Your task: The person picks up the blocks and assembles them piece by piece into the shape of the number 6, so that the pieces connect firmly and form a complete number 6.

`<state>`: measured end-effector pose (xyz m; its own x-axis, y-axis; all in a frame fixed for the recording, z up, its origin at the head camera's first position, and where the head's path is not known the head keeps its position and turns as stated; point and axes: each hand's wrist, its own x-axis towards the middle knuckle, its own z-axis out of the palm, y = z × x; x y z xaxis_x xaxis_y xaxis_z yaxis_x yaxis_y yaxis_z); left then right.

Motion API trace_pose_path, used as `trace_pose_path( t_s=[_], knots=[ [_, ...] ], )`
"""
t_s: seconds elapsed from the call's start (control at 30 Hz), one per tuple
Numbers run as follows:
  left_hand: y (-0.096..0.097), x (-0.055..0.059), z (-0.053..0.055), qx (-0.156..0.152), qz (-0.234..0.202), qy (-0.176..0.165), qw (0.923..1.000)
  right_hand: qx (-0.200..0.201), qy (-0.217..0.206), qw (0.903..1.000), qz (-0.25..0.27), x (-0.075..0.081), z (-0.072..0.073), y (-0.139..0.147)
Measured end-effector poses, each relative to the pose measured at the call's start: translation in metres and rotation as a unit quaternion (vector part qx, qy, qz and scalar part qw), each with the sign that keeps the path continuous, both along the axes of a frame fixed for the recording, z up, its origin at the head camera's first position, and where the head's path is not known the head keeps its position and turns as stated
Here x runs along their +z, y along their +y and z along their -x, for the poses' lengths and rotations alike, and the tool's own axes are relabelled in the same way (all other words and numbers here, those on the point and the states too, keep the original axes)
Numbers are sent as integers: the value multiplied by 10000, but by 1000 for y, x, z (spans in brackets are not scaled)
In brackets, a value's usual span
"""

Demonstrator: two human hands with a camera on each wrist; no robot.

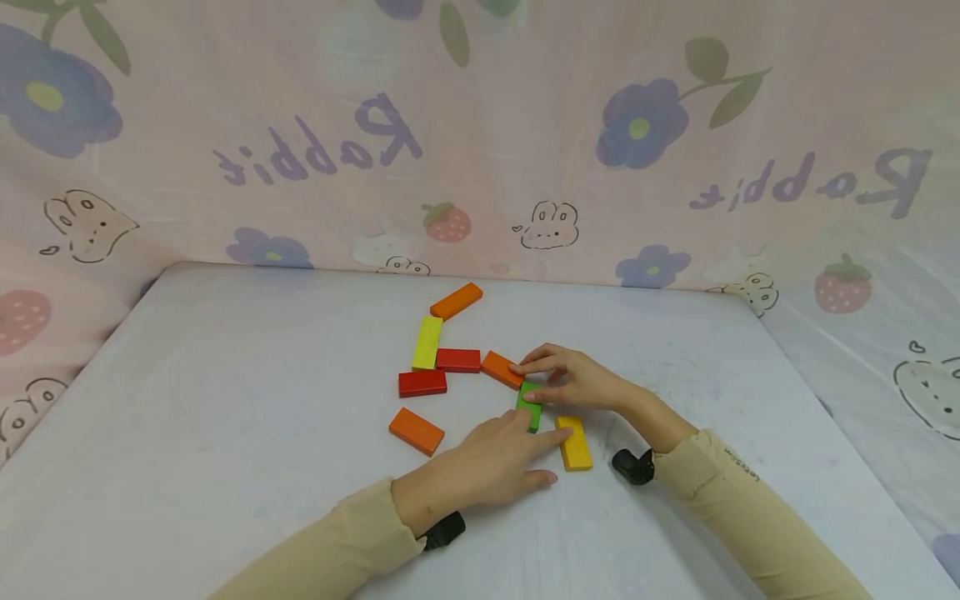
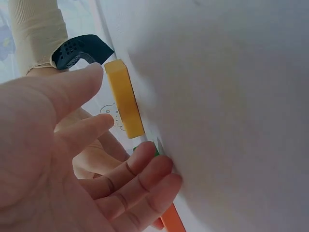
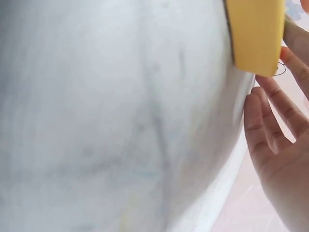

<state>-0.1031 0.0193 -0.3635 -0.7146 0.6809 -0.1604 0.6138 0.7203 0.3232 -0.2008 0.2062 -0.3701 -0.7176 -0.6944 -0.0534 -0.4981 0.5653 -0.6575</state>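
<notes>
Small rectangular wooden blocks lie flat on a white table. My left hand [image 1: 491,462] reaches in from the lower left, its fingers extended. Its index fingertip is right at the golden-yellow block [image 1: 575,444], and other fingertips are at the near part of the green block [image 1: 529,407]. My right hand [image 1: 581,379] comes from the right with lightly bent fingers. One fingertip rests on the orange block [image 1: 501,369], and the thumb touches the green block's far part. In the left wrist view, the golden-yellow block [image 2: 124,99] stands beside the left thumb and index finger.
Further left lie two red blocks [image 1: 459,361], a bright yellow block [image 1: 428,342], a far orange block [image 1: 457,301] and a near orange block [image 1: 416,431]. The blocks form a bent line. A black wrist device [image 1: 633,467] sits under the right cuff. A printed curtain [image 1: 495,142] hangs behind the table.
</notes>
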Motion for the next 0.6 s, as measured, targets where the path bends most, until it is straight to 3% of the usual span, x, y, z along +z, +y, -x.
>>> trace_pose_path(
  t_s=[0.33,0.6],
  knots=[
    [11,-2,2,170,30,-218,9996,-36,-30,10000,6,-1,0,0],
    [10,-1,-1,54,-72,-41,10000,-67,-39,10000,15,-1,0,0]
  ],
)
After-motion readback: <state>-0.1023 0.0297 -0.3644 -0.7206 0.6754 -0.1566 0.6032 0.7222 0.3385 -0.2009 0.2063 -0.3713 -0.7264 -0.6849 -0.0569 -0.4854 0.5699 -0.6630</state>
